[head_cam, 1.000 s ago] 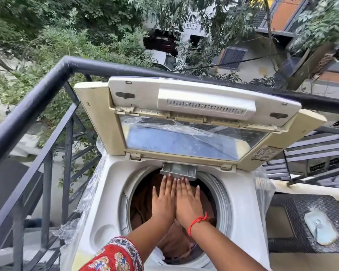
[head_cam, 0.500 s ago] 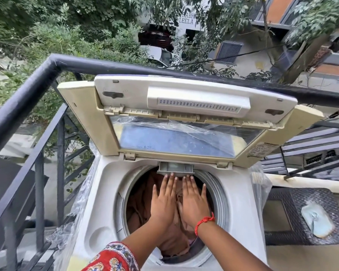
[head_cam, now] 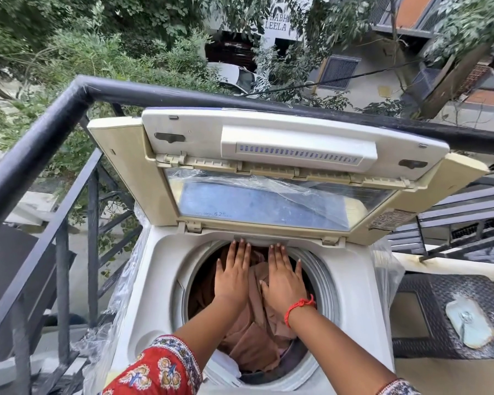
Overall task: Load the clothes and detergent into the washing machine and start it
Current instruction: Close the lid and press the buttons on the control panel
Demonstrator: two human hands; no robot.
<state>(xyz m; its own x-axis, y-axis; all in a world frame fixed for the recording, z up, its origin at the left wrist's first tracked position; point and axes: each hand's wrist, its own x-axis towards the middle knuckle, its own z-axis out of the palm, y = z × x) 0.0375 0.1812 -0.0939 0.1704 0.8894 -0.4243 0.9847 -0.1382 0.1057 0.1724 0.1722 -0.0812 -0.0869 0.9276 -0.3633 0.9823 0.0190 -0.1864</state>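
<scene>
A white top-loading washing machine (head_cam: pixel 160 283) stands on a balcony with its folding lid (head_cam: pixel 268 172) raised. Its round drum holds brownish-pink clothes (head_cam: pixel 254 340), with a bit of white cloth at the near rim. My left hand (head_cam: pixel 231 276) and my right hand (head_cam: pixel 283 277) lie flat, palms down and fingers spread, on top of the clothes at the far side of the drum, a small gap between them. My right wrist wears a red thread. Neither hand grips anything. No detergent is visible.
A black metal railing (head_cam: pixel 54 118) runs close behind and to the left of the machine, with trees and buildings below. Clear plastic sheeting (head_cam: pixel 117 295) hangs at the machine's sides. At the right is a dark woven surface (head_cam: pixel 428 315) with a pale scrubber-like item (head_cam: pixel 468 320) on it.
My hands, pressed side by side a second ago, have slid apart and further toward the back of the drum over the clothes. The camera has shifted slightly.
</scene>
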